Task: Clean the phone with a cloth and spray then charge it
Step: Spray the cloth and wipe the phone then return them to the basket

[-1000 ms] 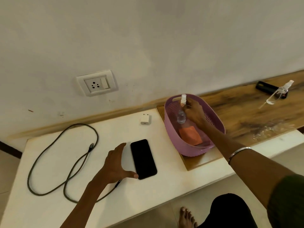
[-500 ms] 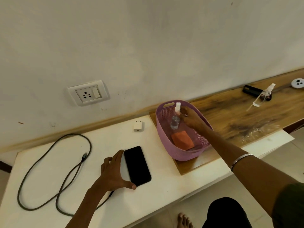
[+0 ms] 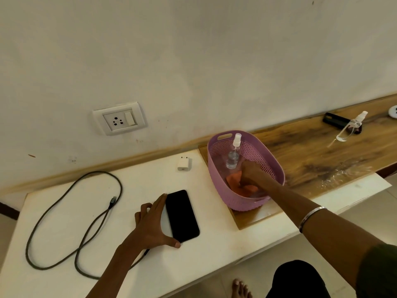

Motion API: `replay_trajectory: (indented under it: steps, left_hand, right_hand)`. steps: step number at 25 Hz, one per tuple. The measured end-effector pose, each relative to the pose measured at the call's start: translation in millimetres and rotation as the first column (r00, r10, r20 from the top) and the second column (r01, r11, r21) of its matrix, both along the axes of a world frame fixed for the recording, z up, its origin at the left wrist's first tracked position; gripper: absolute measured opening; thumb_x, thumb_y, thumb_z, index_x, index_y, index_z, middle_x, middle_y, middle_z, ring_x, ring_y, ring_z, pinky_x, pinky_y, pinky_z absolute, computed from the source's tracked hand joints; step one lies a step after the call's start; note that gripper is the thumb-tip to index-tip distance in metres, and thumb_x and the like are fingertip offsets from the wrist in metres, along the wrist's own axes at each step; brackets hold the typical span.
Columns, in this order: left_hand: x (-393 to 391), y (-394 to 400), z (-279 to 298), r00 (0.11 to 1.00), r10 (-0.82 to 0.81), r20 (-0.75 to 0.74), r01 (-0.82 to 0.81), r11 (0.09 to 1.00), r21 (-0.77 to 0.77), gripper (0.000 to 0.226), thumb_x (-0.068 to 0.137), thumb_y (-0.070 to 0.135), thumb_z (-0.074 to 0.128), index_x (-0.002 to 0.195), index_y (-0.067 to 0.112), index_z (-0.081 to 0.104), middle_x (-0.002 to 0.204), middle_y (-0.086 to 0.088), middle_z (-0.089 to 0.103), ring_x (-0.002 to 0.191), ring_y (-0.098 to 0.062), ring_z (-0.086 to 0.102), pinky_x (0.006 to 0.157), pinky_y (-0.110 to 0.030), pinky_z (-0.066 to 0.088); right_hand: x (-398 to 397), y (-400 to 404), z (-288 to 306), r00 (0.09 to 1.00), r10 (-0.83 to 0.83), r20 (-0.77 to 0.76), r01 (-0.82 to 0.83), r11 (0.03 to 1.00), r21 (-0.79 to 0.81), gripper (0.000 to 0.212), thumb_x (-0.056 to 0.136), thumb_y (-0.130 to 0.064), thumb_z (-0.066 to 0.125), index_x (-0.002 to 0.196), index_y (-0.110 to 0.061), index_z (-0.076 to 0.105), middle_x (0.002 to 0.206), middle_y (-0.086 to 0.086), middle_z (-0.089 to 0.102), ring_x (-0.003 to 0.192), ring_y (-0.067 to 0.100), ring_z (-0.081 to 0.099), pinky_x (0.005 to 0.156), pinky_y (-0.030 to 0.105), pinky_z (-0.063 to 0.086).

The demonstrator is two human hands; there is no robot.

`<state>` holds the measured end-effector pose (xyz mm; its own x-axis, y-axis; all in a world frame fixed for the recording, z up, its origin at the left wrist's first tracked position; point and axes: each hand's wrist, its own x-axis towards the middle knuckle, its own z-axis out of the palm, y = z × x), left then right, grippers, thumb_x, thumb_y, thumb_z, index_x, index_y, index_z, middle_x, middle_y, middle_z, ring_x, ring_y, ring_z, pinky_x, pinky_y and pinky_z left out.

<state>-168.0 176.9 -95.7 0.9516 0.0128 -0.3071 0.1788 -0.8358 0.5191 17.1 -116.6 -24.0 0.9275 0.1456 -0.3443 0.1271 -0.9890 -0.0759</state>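
Your right hand (image 3: 250, 168) has dropped from the spray bottle (image 3: 233, 154) to grip the orange cloth (image 3: 234, 178) in the basket (image 3: 277, 166), while your left hand (image 3: 153, 224), fingers spread, steadies the phone (image 3: 182, 215) on the desk (image 3: 214, 244), so wiping comes first.

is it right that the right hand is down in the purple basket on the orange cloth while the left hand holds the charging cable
Not quite. In the head view the left hand rests against the black phone, not the charging cable, which lies loose on the table. The right hand is indeed in the purple basket on the orange cloth.
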Motion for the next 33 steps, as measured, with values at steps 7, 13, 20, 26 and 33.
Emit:
replay_trajectory:
  steps: [7, 13, 20, 26, 33]
  left_hand:
    - [-1.4, -4.5, 7.2, 1.000, -0.025, -0.014, 0.025, 1.000, 0.005, 0.159, 0.029, 0.079, 0.079, 0.150, 0.041, -0.018, 0.153, 0.011, 0.019, 0.136, -0.017, 0.014, 0.112, -0.038, 0.017]
    - [-2.9, -7.0, 1.3, 0.999, 0.034, 0.007, -0.033, 0.995, -0.094, 0.171, 0.021, 0.079, 0.082, 0.143, 0.046, -0.033, 0.156, 0.006, 0.022, 0.143, -0.019, 0.015, 0.112, -0.041, 0.013]
    - [0.5, -2.0, -11.2, 0.996, 0.070, 0.058, -0.064, 0.992, -0.112, 0.175, 0.017, 0.083, 0.079, 0.140, 0.043, -0.039, 0.155, 0.003, 0.027, 0.141, -0.022, 0.024, 0.111, -0.041, 0.016]
    - [3.6, -0.1, -17.4, 0.997, 0.055, 0.051, -0.052, 0.997, -0.060, 0.173, 0.021, 0.087, 0.075, 0.142, 0.039, -0.039, 0.157, 0.002, 0.026, 0.144, -0.022, 0.022, 0.117, -0.048, 0.016]
    - [4.5, -1.5, -8.6, 0.997, 0.076, 0.031, -0.071, 0.985, -0.154, 0.176, 0.017, 0.074, 0.086, 0.139, 0.048, -0.038, 0.154, 0.003, 0.028, 0.143, -0.025, 0.020, 0.116, -0.047, 0.014]
  right_hand:
    - [-38.0, -10.6, 81.3, 0.904, -0.142, 0.402, -0.013, 0.933, 0.359, 0.015, 0.086, -0.030, 0.064, 0.081, -0.021, 0.075, 0.057, -0.011, 0.058, 0.052, 0.008, 0.056, 0.042, 0.015, 0.030]
    - [-101.2, 80.6, 83.3, 0.835, -0.003, 0.550, -0.355, 0.761, 0.543, 0.042, 0.087, -0.005, 0.055, 0.112, -0.035, 0.067, 0.096, -0.016, 0.074, 0.072, -0.009, 0.058, 0.062, 0.001, 0.041]
    - [-117.0, 140.3, -47.6, 0.997, 0.051, 0.059, -0.077, 0.803, 0.591, 0.023, 0.086, -0.050, 0.050, 0.099, -0.034, 0.061, 0.102, -0.010, 0.067, 0.092, 0.011, 0.063, 0.075, 0.026, 0.053]
    - [-128.6, 140.0, -96.8, 0.990, -0.025, -0.138, 0.109, 0.754, 0.648, 0.039, 0.089, -0.058, 0.049, 0.116, -0.031, 0.053, 0.107, -0.006, 0.061, 0.089, 0.008, 0.059, 0.050, 0.009, 0.048]
    - [-146.1, 148.9, -95.5, 0.953, 0.048, -0.301, 0.206, 0.623, 0.754, 0.038, 0.103, -0.014, 0.030, 0.137, 0.001, 0.037, 0.131, 0.014, 0.053, 0.110, 0.015, 0.054, 0.100, 0.027, 0.043]
